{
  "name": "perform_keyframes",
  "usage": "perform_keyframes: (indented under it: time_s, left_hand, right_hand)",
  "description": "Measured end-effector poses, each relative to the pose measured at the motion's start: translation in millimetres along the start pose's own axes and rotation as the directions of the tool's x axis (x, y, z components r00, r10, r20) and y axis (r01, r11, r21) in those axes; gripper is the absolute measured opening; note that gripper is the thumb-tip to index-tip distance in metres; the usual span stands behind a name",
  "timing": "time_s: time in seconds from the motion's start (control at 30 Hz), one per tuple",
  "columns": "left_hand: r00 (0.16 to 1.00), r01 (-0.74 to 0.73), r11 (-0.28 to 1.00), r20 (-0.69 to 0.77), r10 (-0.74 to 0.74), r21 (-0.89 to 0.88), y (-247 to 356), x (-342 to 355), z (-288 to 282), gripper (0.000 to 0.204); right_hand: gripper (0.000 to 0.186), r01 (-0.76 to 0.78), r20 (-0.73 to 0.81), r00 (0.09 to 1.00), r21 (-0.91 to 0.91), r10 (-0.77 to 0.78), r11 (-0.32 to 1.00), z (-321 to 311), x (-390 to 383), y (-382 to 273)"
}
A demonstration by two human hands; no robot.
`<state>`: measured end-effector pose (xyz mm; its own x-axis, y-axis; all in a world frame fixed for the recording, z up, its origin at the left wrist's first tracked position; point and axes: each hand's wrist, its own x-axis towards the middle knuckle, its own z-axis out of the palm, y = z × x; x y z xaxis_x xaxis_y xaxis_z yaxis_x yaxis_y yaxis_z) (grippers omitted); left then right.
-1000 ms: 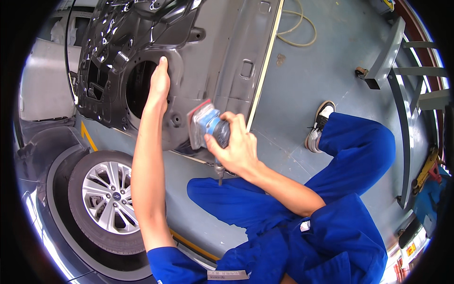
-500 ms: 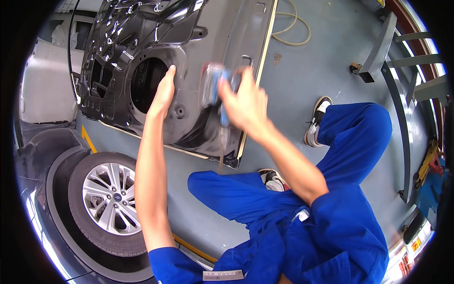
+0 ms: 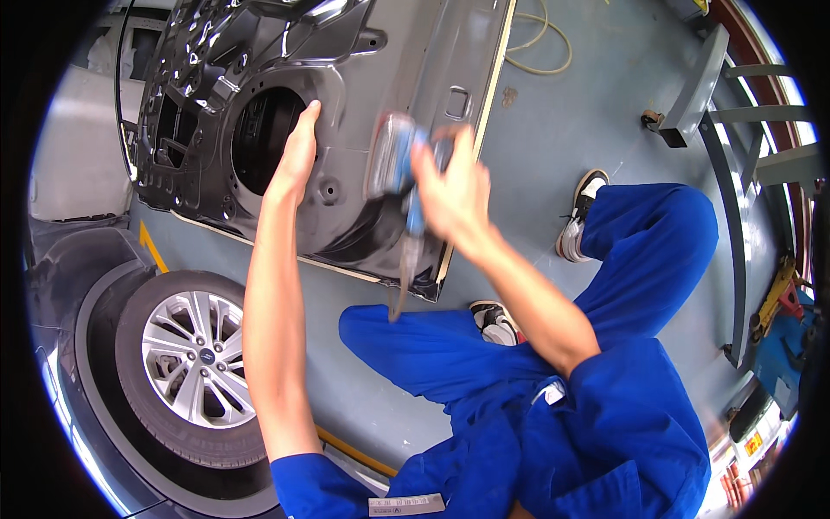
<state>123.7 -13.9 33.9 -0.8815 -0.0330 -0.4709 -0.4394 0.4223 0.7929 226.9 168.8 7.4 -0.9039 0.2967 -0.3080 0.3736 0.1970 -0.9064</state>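
My right hand (image 3: 454,190) is closed round a blue-bodied sander (image 3: 398,156) with a hose trailing below it, blurred against the right part of a dark grey car door panel (image 3: 333,130). My left hand (image 3: 296,151) lies against the panel at the right rim of its large round opening (image 3: 268,138); most of its fingers are hidden, so I cannot tell whether they grip the rim.
A car wheel (image 3: 194,355) and dark fender are at the lower left, with a pale panel (image 3: 78,156) above. My bent legs (image 3: 648,259) are below and right. A grey metal stand (image 3: 696,86) and coiled hose (image 3: 558,65) lie rightward, on grey floor (image 3: 527,130).
Since a second ago my right hand and the sander have moved up and to the right across the panel. My left hand has shifted slightly, staying beside the round opening.
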Motion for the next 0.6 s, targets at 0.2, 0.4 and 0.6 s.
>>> perform_keyframes:
  time_s: [0.2, 0.4, 0.6]
  left_hand:
    - [0.995, -0.048, 0.995, 0.085, 0.056, -0.09, -19.3, 17.7, -13.0, 0.071]
    - [0.998, -0.025, 0.998, 0.056, 0.028, -0.054, -8.7, 4.6, -2.3, 0.071]
    - [0.997, -0.013, 0.999, 0.072, 0.016, -0.037, -14.0, 13.9, -7.5, 0.072]
  right_hand:
    - [0.056, -0.001, -0.067, 0.998, -0.043, -0.001, 0.999, 2.3, 17.9, -0.9]
    - [0.058, 0.02, -0.209, 0.978, 0.013, -0.017, 1.0, -7.2, 52.0, -9.0]
    - [0.054, 0.027, -0.243, 0.97, 0.052, -0.014, 0.998, -0.2, 49.9, -6.2]
